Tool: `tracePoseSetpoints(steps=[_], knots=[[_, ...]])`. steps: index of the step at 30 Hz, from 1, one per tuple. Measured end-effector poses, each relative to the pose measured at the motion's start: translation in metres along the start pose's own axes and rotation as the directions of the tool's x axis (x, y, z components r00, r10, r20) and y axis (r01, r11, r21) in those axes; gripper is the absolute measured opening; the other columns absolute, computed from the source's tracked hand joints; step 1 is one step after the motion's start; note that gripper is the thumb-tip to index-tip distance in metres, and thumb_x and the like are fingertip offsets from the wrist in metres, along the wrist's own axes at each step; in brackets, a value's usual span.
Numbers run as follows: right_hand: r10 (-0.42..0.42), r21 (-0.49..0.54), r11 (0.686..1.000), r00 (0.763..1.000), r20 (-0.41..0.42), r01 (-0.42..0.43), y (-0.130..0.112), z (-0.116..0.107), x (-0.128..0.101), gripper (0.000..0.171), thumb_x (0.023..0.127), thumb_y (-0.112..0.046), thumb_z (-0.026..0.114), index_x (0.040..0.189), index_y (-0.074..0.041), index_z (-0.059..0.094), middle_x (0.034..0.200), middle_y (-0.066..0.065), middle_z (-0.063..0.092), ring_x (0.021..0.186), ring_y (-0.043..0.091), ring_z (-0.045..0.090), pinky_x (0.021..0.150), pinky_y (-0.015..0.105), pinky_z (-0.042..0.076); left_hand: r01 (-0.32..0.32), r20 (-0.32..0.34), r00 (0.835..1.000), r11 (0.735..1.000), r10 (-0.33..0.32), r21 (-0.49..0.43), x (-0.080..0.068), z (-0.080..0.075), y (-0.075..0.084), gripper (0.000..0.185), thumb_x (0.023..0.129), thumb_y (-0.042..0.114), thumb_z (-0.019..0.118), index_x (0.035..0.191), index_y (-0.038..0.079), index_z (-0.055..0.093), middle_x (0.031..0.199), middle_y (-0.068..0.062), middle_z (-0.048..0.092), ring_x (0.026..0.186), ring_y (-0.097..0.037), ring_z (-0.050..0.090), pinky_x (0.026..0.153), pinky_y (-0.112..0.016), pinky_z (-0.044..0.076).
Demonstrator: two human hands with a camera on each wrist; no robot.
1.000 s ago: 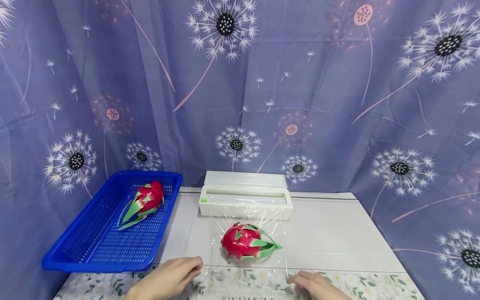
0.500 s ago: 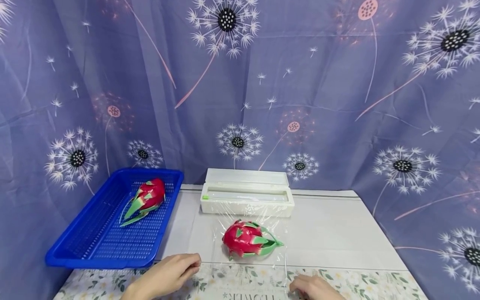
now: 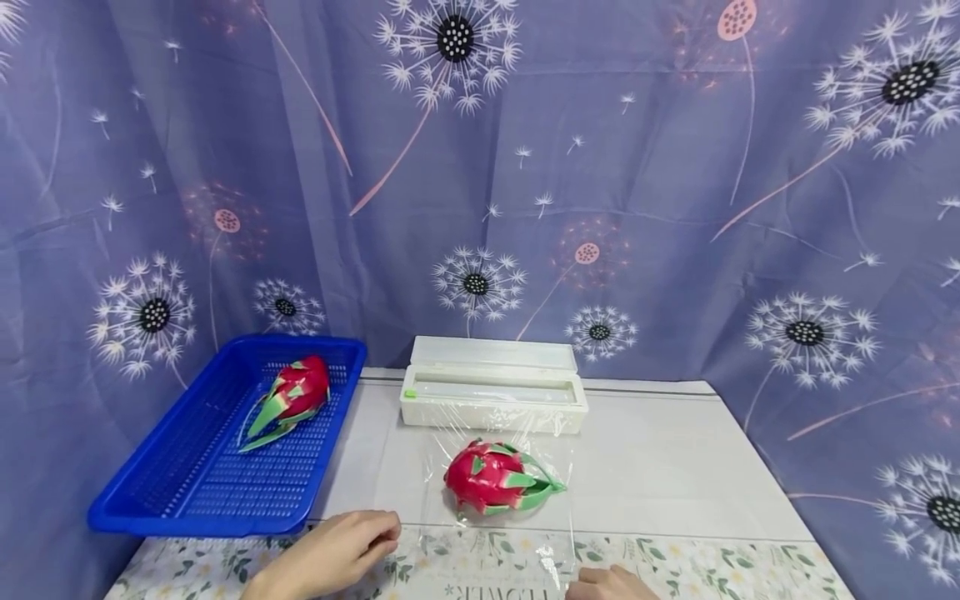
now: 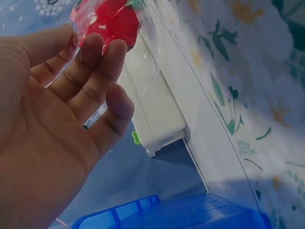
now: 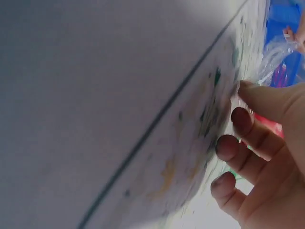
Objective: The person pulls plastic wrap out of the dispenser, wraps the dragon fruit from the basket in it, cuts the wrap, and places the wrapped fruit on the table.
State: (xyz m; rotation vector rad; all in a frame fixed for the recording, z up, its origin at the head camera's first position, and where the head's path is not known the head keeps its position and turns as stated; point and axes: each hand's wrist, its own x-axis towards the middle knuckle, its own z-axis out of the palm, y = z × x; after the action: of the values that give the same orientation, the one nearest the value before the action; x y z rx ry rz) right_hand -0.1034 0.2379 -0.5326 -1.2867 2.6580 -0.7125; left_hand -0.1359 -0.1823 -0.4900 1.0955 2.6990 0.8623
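The left hand (image 3: 326,554) and right hand (image 3: 611,585) pinch the thin, clear plastic film (image 3: 525,546), fingers closed; pulling evenly should avoid wrinkling it or rolling the glossy red-and-green dragon fruit (image 3: 489,480).

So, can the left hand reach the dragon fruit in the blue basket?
Probably yes, once the left hand releases the plastic film: the blue basket is close by and nothing covers the dragon fruit.
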Motion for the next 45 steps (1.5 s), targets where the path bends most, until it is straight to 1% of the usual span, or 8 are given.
tracePoseSetpoints(steps=[7,11,15,22,26,30,36,45], knots=[[0.092,0.192,0.978,0.993,-0.067,-0.078,0.003,-0.022,-0.011,0.010,0.093,-0.034,0.065,0.085,-0.028,0.067,0.074,-0.026,0.045,0.061,-0.010,0.043,0.048,0.016,0.040,0.023,0.059,0.998,0.999,-0.020,-0.035,-0.001,-0.004,0.006,0.013,0.101,0.025,0.055,0.088,0.025,0.057,0.074,0.021,0.046,0.064,0.004,0.044,0.058,-0.019,0.042],[-0.006,0.191,0.981,0.989,-0.149,0.035,0.010,-0.029,-0.019,0.016,0.089,-0.011,0.068,0.090,-0.026,0.064,0.076,-0.023,0.046,0.064,-0.011,0.041,0.050,0.013,0.039,0.028,0.097,0.995,0.997,-0.021,-0.068,-0.005,-0.002,0.008,0.016,0.102,0.024,0.054,0.086,0.023,0.057,0.072,0.021,0.043,0.064,0.004,0.044,0.057,-0.019,0.042],[-0.127,0.158,0.972,0.957,-0.260,0.172,0.018,-0.034,-0.024,0.032,0.083,0.008,0.066,0.098,-0.020,0.063,0.081,-0.016,0.052,0.069,-0.008,0.045,0.054,0.010,0.040,-0.020,0.099,0.995,0.997,0.027,-0.072,-0.008,0.002,0.007,0.017,0.101,0.021,0.056,0.084,0.024,0.056,0.072,0.022,0.041,0.064,0.005,0.043,0.055,-0.018,0.041],[-0.238,0.084,0.956,0.912,-0.335,0.280,0.020,-0.057,-0.020,0.042,0.083,0.013,0.066,0.101,-0.024,0.058,0.085,-0.012,0.052,0.071,-0.004,0.047,0.057,0.007,0.038,-0.044,0.071,0.996,0.998,0.046,-0.038,-0.006,-0.007,0.015,0.017,0.103,0.027,0.052,0.087,0.023,0.055,0.074,0.021,0.041,0.065,0.004,0.043,0.057,-0.019,0.040],[-0.204,0.041,0.971,0.909,-0.363,0.234,0.015,-0.073,-0.013,0.040,0.084,0.009,0.069,0.100,-0.026,0.059,0.088,-0.013,0.053,0.073,-0.002,0.047,0.060,0.011,0.040,-0.114,-0.026,0.993,0.993,0.115,0.039,0.001,-0.015,0.018,0.018,0.104,0.029,0.048,0.087,0.025,0.052,0.073,0.021,0.039,0.063,0.004,0.040,0.056,-0.017,0.039],[-0.155,0.002,0.986,0.907,-0.392,0.169,0.013,-0.086,-0.005,0.040,0.084,0.007,0.070,0.101,-0.027,0.060,0.089,-0.014,0.054,0.073,-0.002,0.048,0.061,0.012,0.041,-0.143,-0.092,0.984,0.984,0.153,0.105,0.013,-0.026,0.017,0.016,0.101,0.017,0.056,0.088,0.024,0.051,0.073,0.019,0.040,0.063,0.002,0.039,0.056,-0.017,0.040],[-0.170,-0.059,0.985,0.880,-0.444,0.160,0.019,-0.098,0.010,0.042,0.081,0.009,0.071,0.099,-0.027,0.061,0.086,-0.013,0.053,0.071,-0.001,0.048,0.058,0.011,0.040,-0.114,-0.108,0.985,0.980,0.132,0.162,0.028,-0.039,0.015,0.018,0.098,0.011,0.060,0.088,0.024,0.052,0.075,0.018,0.045,0.063,-0.001,0.040,0.059,-0.018,0.040],[-0.133,-0.132,0.988,0.870,-0.475,0.079,0.032,-0.112,0.032,0.038,0.083,0.004,0.072,0.093,-0.030,0.060,0.080,-0.015,0.051,0.067,-0.003,0.044,0.053,0.013,0.037,-0.051,-0.185,0.979,0.980,0.087,0.192,0.047,-0.048,0.006,0.020,0.098,0.009,0.060,0.085,0.020,0.049,0.071,0.014,0.038,0.062,-0.003,0.039,0.059,-0.022,0.038]])
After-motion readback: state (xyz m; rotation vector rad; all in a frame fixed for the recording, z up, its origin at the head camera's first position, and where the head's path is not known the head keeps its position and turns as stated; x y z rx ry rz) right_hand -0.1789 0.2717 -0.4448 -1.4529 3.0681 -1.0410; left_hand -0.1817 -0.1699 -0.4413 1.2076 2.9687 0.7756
